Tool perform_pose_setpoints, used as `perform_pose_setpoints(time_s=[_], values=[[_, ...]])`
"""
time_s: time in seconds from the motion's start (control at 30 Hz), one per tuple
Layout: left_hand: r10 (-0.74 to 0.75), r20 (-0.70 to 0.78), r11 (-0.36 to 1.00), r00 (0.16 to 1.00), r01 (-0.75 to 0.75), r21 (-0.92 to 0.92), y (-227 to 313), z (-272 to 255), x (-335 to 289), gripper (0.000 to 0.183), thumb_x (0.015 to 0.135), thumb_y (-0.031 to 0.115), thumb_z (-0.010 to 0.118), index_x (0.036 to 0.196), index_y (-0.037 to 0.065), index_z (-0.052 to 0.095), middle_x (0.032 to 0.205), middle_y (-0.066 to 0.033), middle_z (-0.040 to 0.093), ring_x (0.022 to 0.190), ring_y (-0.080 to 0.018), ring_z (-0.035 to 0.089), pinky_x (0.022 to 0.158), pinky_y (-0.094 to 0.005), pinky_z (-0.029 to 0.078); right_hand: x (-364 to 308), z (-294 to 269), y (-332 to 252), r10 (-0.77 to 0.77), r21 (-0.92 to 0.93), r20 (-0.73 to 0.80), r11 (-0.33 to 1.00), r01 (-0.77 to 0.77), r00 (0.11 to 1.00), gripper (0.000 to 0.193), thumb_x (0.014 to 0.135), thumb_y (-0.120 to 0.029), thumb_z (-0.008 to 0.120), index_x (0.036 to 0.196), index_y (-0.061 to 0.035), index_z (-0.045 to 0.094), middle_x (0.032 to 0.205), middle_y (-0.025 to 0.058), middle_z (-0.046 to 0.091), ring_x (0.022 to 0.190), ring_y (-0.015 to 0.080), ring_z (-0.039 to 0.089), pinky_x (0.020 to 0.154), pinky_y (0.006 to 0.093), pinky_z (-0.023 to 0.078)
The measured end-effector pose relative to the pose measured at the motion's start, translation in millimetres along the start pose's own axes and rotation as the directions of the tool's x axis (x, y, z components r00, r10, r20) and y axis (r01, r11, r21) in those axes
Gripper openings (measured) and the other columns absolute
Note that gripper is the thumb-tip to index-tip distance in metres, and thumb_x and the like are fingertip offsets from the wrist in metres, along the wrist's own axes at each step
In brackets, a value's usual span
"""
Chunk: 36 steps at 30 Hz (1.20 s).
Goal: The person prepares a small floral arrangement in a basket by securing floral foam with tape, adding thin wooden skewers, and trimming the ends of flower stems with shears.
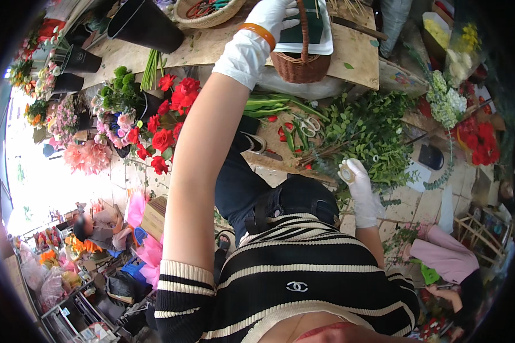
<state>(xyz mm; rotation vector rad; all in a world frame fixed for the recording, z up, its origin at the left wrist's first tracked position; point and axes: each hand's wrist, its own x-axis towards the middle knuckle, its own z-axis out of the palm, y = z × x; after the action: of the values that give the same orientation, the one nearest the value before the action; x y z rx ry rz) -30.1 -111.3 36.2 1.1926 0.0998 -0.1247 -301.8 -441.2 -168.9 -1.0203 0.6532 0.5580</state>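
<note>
No clear words or nos. can be read here. On the striped sweater (315, 263), betw. 5 and 6 o'clock, there is one small silver emblem (297, 286), made of curved, crossing shapes. The black bucket (83, 62) at approx. 10 o'clock carries a pale round mark, too sm. to read. Carton (153, 218), approx. 8 o'clock: surface unclear, cannot tell if txt.
</note>
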Motion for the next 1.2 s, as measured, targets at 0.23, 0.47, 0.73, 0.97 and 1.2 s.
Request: perform_pose_setpoints(time_s=[0.23,0.47,0.73,0.97,1.2], values=[[0.663,0.336,-0.265,0.669,-0.210,0.941,-8,-7,1,0.016,0.078,0.016,0.061,0.091,0.011,0.069,0.096,-0.0115,0.068,0.089,-0.0287,0.065,0.076,-0.0385,0.054,0,12,-21,-0.098,-0.223,0.250,0.962,0.156,0.963,0.020,0.092,-0.018,0.061,0.108,-0.0068,0.060,0.106,0.0055,0.063,0.100,0.0172,0.062,0.084,0.0347,0.051],[0.500,-0.392,0.833,0.772,-0.305,0.461,-43,35,45,0.018,0.086,0.003,0.051,0.094,0.002,0.067,0.073,-0.0119,0.066,0.069,-0.0233,0.065,0.063,-0.0354,0.052,22,-9,-42,-0.099,-0.204,0.214,0.968,0.144,0.972,0.021,0.095,-0.025,0.058,0.111,-0.0109,0.057,0.107,0.0031,0.061,0.099,0.0174,0.059,0.083,0.0356,0.049],[0.132,-0.442,0.937,0.887,-0.257,-0.237,-51,45,79,0.016,0.088,-0.001,0.045,0.099,0.003,0.055,0.072,-0.0079,0.056,0.046,-0.0207,0.054,0.038,-0.0351,0.041,61,38,-51,-0.063,-0.241,0.294,0.961,0.138,0.954,0.016,0.093,-0.021,0.062,0.105,-0.0118,0.058,0.102,0.0020,0.065,0.092,0.0158,0.062,0.077,0.0350,0.052],[0.011,-0.596,0.902,0.803,-0.265,-0.340,-54,52,74,0.011,0.088,0.005,0.051,0.084,0.004,0.061,0.066,-0.0030,0.056,0.054,-0.0142,0.052,0.050,-0.0314,0.041,51,87,-54,-0.009,-0.322,0.347,0.938,0.128,0.938,0.014,0.093,-0.018,0.061,0.103,-0.0093,0.058,0.101,0.0045,0.065,0.092,0.0165,0.062,0.074,0.0343,0.053],[0.050,-0.652,0.968,0.756,-0.198,-0.155,-60,77,81,0.006,0.084,0.004,0.054,0.085,0.006,0.059,0.064,-0.0010,0.055,0.054,-0.0139,0.050,0.050,-0.0313,0.040,51,138,-84,-0.007,-0.335,0.442,0.926,0.173,0.897,0.012,0.094,-0.018,0.059,0.102,-0.0090,0.057,0.103,0.0059,0.064,0.094,0.0169,0.062,0.077,0.0339,0.053]])
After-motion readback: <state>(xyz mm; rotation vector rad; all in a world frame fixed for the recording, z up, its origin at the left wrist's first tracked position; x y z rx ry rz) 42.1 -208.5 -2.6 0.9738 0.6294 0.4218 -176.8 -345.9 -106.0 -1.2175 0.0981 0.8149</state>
